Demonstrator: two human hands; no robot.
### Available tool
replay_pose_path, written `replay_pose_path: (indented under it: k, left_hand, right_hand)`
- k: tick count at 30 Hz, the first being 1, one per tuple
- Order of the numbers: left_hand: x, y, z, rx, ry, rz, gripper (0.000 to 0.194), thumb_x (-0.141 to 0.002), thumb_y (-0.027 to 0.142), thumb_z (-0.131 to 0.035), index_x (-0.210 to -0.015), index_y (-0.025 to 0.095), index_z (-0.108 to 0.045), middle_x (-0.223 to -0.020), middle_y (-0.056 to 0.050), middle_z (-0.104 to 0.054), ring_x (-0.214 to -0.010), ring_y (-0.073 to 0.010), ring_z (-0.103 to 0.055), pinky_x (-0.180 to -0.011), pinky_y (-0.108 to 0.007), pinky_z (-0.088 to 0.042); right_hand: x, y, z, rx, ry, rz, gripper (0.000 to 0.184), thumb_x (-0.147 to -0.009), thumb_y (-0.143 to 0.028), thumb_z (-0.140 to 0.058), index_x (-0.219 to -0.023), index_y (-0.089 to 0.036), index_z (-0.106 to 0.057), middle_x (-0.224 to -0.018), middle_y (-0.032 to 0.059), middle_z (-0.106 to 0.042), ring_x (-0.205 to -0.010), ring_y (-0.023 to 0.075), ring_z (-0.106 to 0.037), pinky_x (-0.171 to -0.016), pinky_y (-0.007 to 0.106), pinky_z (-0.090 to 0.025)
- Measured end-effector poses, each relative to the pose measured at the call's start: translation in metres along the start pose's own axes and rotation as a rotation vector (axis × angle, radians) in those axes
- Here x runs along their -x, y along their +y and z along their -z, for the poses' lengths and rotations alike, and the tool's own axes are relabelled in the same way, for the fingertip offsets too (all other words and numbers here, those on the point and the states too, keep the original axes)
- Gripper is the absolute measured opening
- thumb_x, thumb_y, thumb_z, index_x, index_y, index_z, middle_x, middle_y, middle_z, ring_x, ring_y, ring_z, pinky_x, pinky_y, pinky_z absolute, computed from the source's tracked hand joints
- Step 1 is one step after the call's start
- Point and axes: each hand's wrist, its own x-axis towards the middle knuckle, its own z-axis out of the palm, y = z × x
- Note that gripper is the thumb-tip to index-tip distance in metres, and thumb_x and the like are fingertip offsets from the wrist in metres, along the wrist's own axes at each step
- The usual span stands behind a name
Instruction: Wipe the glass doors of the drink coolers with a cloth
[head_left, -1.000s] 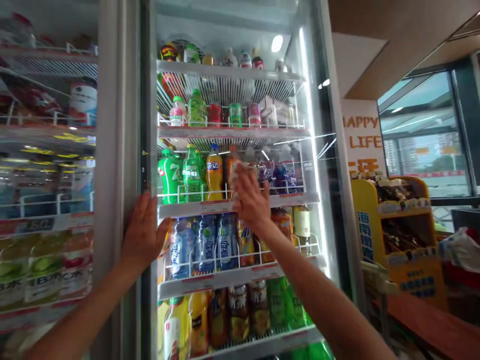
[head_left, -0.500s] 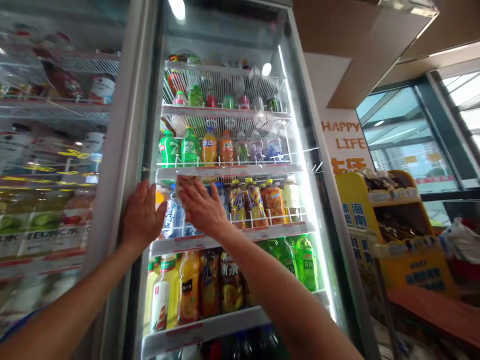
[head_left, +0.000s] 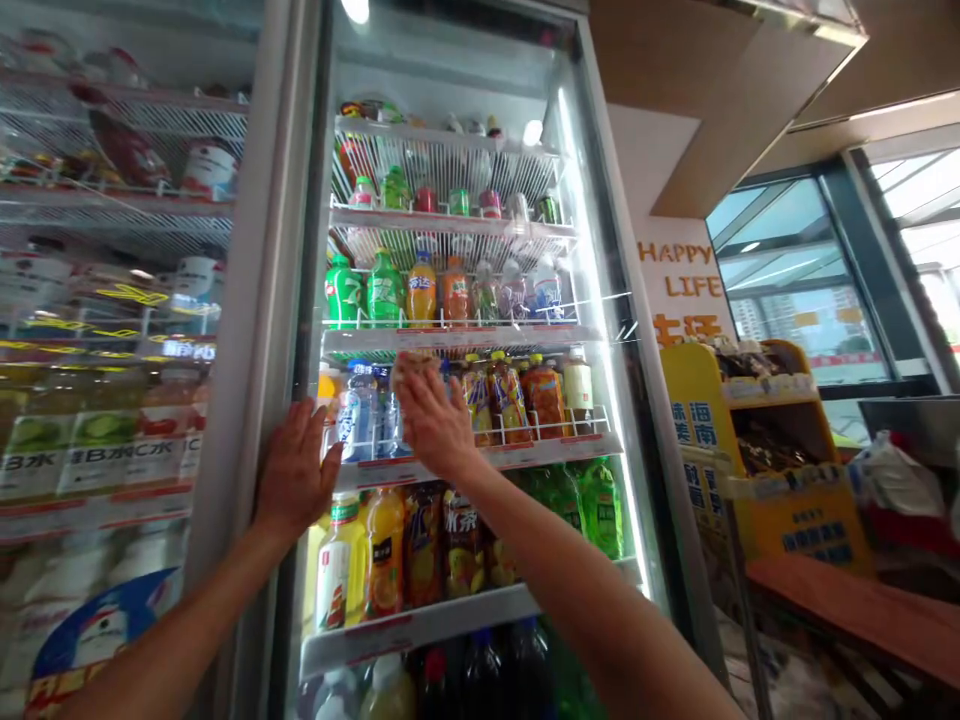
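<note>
My right hand (head_left: 436, 415) is pressed on the glass door (head_left: 457, 85) of a lit drinks fridge, in front of the middle shelves. Beneath its fingers a small brownish cloth (head_left: 411, 362) is held flat to the glass, its top edge showing. My left hand (head_left: 298, 470) rests with fingers extended against the grey door frame (head_left: 259, 330), by the left edge of that door, and holds nothing. Behind the glass, near both hands, stand blue-labelled water bottles (head_left: 358, 410) and brown drink bottles (head_left: 510, 400).
To the left is another glass-fronted fridge section with bottles (head_left: 97, 430). On the right, a yellow display rack (head_left: 694, 400) with packaged goods stands below a wall sign (head_left: 682, 270). A reddish-brown bench-like surface (head_left: 855, 610) lies at lower right.
My right hand and the cloth have slid to the right across the glass. My left hand stays at the frame, slightly lower in view. The camera has shifted a little.
</note>
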Motion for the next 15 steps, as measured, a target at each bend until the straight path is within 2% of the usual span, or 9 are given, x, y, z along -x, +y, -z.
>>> replay_pose_path:
  k: [1, 2, 4, 5, 7, 9, 10, 11, 15]
  left_hand:
    - [0.000, 0.000, 0.001, 0.007, -0.004, 0.000, 0.055, -0.089, 0.035, -0.033, -0.139, 0.013, -0.028, -0.147, -0.016, -0.028, -0.138, -0.0257, -0.021, -0.111, -0.047, -0.022]
    - [0.000, -0.001, 0.002, 0.016, -0.008, 0.000, 0.055, -0.089, 0.036, -0.033, -0.139, 0.012, -0.028, -0.147, -0.017, -0.027, -0.138, -0.0260, -0.021, -0.111, -0.047, -0.022]
    - [0.002, -0.001, 0.003, 0.029, -0.015, 0.000, 0.057, -0.089, 0.036, -0.033, -0.139, 0.011, -0.027, -0.147, -0.017, -0.025, -0.138, -0.0265, -0.020, -0.112, -0.047, -0.021]
    - [0.003, -0.001, 0.003, 0.029, -0.021, 0.002, 0.057, -0.089, 0.036, -0.034, -0.140, 0.011, -0.027, -0.148, -0.018, -0.025, -0.138, -0.0266, -0.019, -0.112, -0.047, -0.021]
    - [0.006, 0.001, 0.003, 0.022, -0.027, 0.009, 0.058, -0.089, 0.035, -0.035, -0.140, 0.011, -0.025, -0.148, -0.017, -0.024, -0.139, -0.0269, -0.018, -0.112, -0.047, -0.020]
    - [0.009, 0.002, 0.002, 0.016, -0.026, 0.019, 0.059, -0.088, 0.035, -0.037, -0.141, 0.013, -0.024, -0.148, -0.016, -0.024, -0.139, -0.0271, -0.018, -0.112, -0.047, -0.020]
    - [0.010, 0.003, 0.002, 0.015, -0.021, 0.023, 0.059, -0.088, 0.034, -0.038, -0.142, 0.014, -0.024, -0.148, -0.015, -0.024, -0.139, -0.0271, -0.018, -0.112, -0.046, -0.020]
    - [0.012, 0.003, 0.002, 0.015, -0.015, 0.024, 0.060, -0.088, 0.034, -0.038, -0.142, 0.015, -0.023, -0.149, -0.015, -0.024, -0.139, -0.0270, -0.018, -0.112, -0.046, -0.020]
    - [0.027, 0.003, 0.002, 0.014, 0.000, -0.004, 0.060, -0.089, 0.032, -0.038, -0.143, 0.017, -0.019, -0.149, -0.013, -0.024, -0.138, -0.0268, -0.020, -0.111, -0.046, -0.020]
  right_hand:
    - [0.006, -0.005, -0.001, -0.008, -0.009, 0.044, 0.047, -0.087, -0.038, -0.039, -0.134, -0.031, -0.040, -0.144, -0.0094, -0.036, -0.137, 0.0154, -0.023, -0.114, 0.039, -0.017]
    - [0.015, 0.002, 0.002, -0.011, -0.013, 0.063, 0.046, -0.087, -0.037, -0.038, -0.133, -0.031, -0.041, -0.144, -0.0088, -0.037, -0.137, 0.0152, -0.023, -0.114, 0.040, -0.016]
    - [0.038, 0.045, 0.015, 0.004, 0.005, -0.047, 0.047, -0.088, -0.032, -0.034, -0.134, -0.024, -0.041, -0.143, -0.0006, -0.039, -0.136, 0.0199, -0.026, -0.113, 0.047, -0.016]
    - [0.048, 0.073, 0.023, 0.018, 0.029, -0.164, 0.049, -0.088, -0.028, -0.031, -0.135, -0.018, -0.040, -0.143, 0.0070, -0.039, -0.135, 0.0247, -0.027, -0.110, 0.053, -0.017]
    - [0.062, 0.122, 0.035, 0.055, 0.118, -0.547, 0.051, -0.088, -0.026, -0.028, -0.137, -0.016, -0.037, -0.145, 0.0104, -0.035, -0.135, 0.0278, -0.028, -0.107, 0.059, -0.019]
    - [0.063, 0.136, 0.035, 0.068, 0.191, -0.785, 0.053, -0.087, -0.025, -0.028, -0.138, -0.015, -0.036, -0.146, 0.0109, -0.032, -0.135, 0.0290, -0.027, -0.106, 0.060, -0.019]
    - [0.060, 0.125, 0.029, 0.058, 0.200, -0.784, 0.053, -0.087, -0.025, -0.030, -0.138, -0.015, -0.036, -0.146, 0.0108, -0.032, -0.136, 0.0293, -0.025, -0.107, 0.060, -0.019]
    - [0.056, 0.103, 0.021, 0.037, 0.192, -0.709, 0.053, -0.086, -0.025, -0.031, -0.138, -0.016, -0.036, -0.146, 0.0099, -0.033, -0.136, 0.0289, -0.024, -0.108, 0.058, -0.019]
    - [0.050, -0.029, -0.019, -0.069, 0.087, -0.111, 0.052, -0.086, -0.028, -0.040, -0.137, -0.024, -0.037, -0.142, 0.0019, -0.040, -0.137, 0.0243, -0.023, -0.113, 0.051, -0.015]
